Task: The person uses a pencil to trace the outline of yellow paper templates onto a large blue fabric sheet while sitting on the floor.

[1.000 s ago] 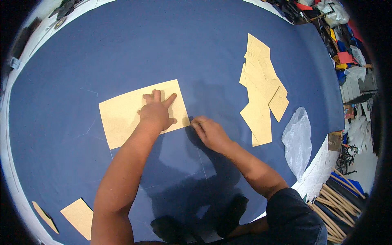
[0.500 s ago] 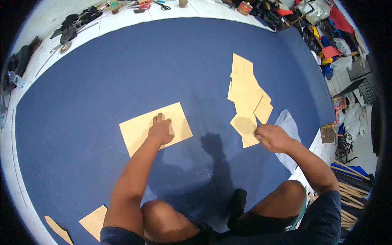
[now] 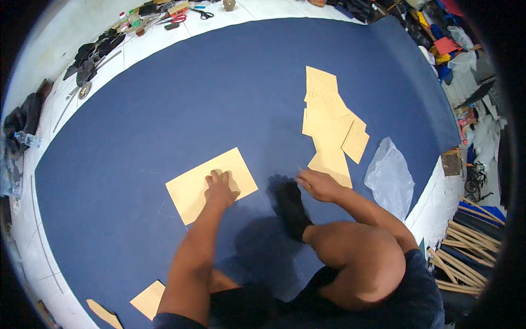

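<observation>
My left hand point(image 3: 220, 189) lies on a tan rectangular card template point(image 3: 192, 193), its fingers spread and pressing the sheet from above. Beneath it is a wide dark blue cloth point(image 3: 219, 98), with faint pale lines drawn around the template. To the right, my right hand point(image 3: 320, 185) is closed in a pinch over the cloth, near the template's right edge. Whatever its fingers hold is too small to make out. Beyond that hand lies an overlapping row of tan card pieces point(image 3: 329, 123) of several shapes.
A crumpled clear plastic sheet point(image 3: 390, 178) rests right of the card pieces. Two more tan pieces lie at the lower left, one of them squarish point(image 3: 149, 300). Scissors point(image 3: 201, 13) and small tools sit along the far edge. Wooden sticks point(image 3: 466, 252) are piled at the right.
My right hand has moved left from the card pieces toward the template. My right leg has shifted, its foot now on the cloth between both hands. The left hand still presses the template.
</observation>
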Demonstrator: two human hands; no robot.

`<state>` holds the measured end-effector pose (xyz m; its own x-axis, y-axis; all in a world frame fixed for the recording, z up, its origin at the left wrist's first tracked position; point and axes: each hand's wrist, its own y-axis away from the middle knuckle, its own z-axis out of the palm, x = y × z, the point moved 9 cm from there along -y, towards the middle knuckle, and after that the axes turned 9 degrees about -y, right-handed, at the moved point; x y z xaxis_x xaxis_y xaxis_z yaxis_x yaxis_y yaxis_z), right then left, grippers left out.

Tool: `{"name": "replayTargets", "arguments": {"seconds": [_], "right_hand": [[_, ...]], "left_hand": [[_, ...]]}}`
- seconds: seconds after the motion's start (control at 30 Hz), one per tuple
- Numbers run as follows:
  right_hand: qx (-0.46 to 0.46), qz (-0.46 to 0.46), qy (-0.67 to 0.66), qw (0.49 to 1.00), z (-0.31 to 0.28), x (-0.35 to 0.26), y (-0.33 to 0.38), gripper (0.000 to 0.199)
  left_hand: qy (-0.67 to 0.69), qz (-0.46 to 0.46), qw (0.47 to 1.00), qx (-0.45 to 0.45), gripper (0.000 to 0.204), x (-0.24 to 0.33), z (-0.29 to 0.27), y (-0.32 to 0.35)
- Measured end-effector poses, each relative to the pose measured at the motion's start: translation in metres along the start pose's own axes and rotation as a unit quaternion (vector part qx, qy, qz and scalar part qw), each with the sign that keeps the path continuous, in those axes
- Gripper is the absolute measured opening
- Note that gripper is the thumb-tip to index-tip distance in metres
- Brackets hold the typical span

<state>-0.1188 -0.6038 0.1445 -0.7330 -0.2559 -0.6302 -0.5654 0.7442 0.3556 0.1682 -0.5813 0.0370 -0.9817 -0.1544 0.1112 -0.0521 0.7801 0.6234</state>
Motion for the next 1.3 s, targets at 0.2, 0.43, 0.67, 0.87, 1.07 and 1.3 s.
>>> {"name": "replayTargets", "arguments": {"seconds": [0.2, 0.43, 0.67, 0.87, 1.07, 1.3], "right_hand": [[-0.041, -0.120, 0.015, 0.992, 0.069, 0.016, -0.119, 0.031], [0.000, -0.305, 0.053, 0.951, 0.085, -0.011, -0.180, 0.054], [0.011, -0.311, 0.009, 0.950, 0.087, -0.002, -0.188, 0.049], [-0.084, -0.262, 0.010, 0.962, 0.088, -0.007, -0.187, 0.050], [-0.088, -0.251, 0.041, 0.963, 0.100, 0.005, -0.194, 0.065], [-0.059, -0.244, 0.030, 0.967, 0.107, 0.009, -0.192, 0.066]], "left_hand": [[0.017, -0.040, 0.995, 0.093, 0.082, 0.012, 0.008, 0.009], [0.006, -0.081, 0.995, 0.062, 0.086, 0.014, 0.022, 0.000], [-0.020, -0.086, 0.995, 0.048, 0.088, 0.008, 0.042, -0.006], [-0.013, -0.102, 0.995, -0.006, 0.087, 0.009, 0.043, -0.001], [0.109, -0.138, 0.979, 0.098, 0.081, -0.001, 0.008, 0.006], [0.153, -0.328, 0.908, 0.210, 0.071, -0.051, 0.062, 0.076]]}}
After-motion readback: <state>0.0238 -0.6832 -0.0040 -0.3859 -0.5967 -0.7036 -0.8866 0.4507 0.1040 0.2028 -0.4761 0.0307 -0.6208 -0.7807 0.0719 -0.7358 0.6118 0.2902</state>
